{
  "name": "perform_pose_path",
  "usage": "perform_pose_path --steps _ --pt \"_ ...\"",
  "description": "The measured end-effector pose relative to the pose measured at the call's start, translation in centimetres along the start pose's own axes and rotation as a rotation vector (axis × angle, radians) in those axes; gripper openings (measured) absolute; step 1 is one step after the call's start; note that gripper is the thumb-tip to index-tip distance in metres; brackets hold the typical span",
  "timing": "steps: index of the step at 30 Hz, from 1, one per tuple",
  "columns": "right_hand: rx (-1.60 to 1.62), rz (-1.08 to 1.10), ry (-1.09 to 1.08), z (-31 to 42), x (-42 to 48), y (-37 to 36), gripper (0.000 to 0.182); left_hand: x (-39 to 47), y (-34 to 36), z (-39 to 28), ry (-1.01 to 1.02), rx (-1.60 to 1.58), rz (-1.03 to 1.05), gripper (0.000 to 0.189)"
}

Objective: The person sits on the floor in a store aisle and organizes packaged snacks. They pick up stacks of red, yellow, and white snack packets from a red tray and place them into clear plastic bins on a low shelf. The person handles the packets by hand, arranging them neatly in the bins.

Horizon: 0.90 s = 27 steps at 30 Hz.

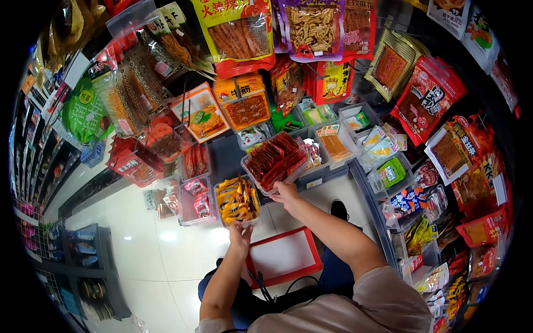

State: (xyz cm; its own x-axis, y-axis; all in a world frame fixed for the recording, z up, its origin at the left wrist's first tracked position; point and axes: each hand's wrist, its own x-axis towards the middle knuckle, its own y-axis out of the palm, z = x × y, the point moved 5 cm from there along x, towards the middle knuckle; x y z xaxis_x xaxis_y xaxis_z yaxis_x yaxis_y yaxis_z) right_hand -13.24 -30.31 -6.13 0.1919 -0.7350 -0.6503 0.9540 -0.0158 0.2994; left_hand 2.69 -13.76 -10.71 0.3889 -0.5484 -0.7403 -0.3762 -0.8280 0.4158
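Note:
My left hand grips the near edge of a clear plastic bin filled with yellow-and-dark snack packets. With my right hand I hold the near corner of another clear bin, full of dark red snack packets. This second bin sits tilted, close beside the first and farther from me. Behind them a bare patch of dark shelf shows. To the left stand a clear bin with pink packets and one with red packets.
Hanging snack bags crowd the rack above the bins. More clear bins, one with a green packet, line the right-hand shelf. A red-rimmed white panel is between my legs. A low dark shelf unit stands at left on the tiled floor.

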Motion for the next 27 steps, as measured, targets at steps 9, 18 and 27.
perform_pose_path --steps 9,18,27 --pt "-0.140 0.205 0.011 3.5 -3.2 -1.8 0.023 -6.5 -4.3 3.7 -0.176 -0.073 -0.009 0.022" --pt "-0.546 0.285 -0.070 4.2 -6.5 1.2 0.025 -7.3 -3.5 6.3 -0.193 -0.131 -0.118 0.022" --pt "-0.736 0.494 0.116 0.6 -1.9 9.5 0.025 -6.8 -5.9 7.3 -0.210 -0.168 -0.159 0.025"
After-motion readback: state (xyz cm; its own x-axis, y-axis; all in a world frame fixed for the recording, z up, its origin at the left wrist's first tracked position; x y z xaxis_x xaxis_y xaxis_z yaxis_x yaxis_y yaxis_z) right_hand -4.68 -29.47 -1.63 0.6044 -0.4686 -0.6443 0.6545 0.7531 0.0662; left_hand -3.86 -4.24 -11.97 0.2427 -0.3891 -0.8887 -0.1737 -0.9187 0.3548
